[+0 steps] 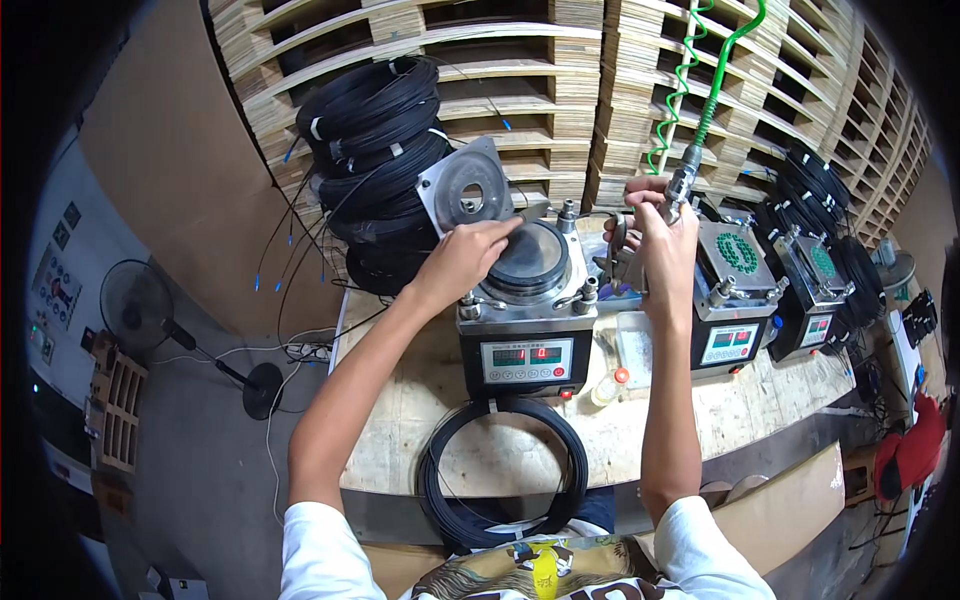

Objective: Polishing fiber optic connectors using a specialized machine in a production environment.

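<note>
- Head view, watched from my remote post: the round disc [530, 262], dark-rimmed with a smoother grey middle, sits level on top of the nearest machine [522, 332], bare to view.
- I judge the work here as partway: the square metal plate [438, 203] is off the disc, tilted up behind its left side, and the disc is exposed. Covering it is not done; whether its face is clean, I cannot tell.
- The left hand [460, 258] is at the disc's upper left edge, fingers narrow and reaching over it. A grey flat piece shows at the fingertips; I cannot tell whether it is pinched, or whether skin meets disc.
- To the disc's right, near but apart, the right hand [668, 240] is closed around a metal hose fitting [683, 180] on a green hose [712, 100].
- Just right of that machine, a bottle with a red cap [607, 388] stands on the wooden surface [400, 440].
- A black cable coil [577, 460] overhangs the front edge.
- Further right, I see two more machines, the nearer bearing a plate of green pieces [737, 252].
- Behind rise stacked coils [370, 110] and wooden pallets [500, 60].
</note>
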Demonstrator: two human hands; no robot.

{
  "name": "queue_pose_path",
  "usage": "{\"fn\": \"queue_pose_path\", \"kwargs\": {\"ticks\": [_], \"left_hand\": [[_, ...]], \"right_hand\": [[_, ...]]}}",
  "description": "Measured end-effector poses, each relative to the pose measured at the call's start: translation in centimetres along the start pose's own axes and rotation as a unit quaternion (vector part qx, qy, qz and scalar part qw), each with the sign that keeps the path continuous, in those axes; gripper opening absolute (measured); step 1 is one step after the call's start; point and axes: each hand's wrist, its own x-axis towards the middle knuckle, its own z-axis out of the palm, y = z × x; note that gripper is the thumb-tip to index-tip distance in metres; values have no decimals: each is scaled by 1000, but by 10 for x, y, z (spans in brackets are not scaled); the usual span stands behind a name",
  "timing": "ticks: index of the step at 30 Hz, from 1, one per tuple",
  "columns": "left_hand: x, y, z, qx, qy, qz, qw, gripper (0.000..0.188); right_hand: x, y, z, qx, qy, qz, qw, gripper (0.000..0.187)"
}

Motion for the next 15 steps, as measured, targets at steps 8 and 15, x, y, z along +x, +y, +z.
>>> {"fn": "queue_pose_path", "kwargs": {"ticks": [8,15], "left_hand": [[14,-8,5,68,-249,39,965,37],[22,-10,3,40,-286,4,957,38]], "right_hand": [[15,-4,-33,24,-17,40,999,16],[16,0,-45,40,-16,56,997,19]]}}
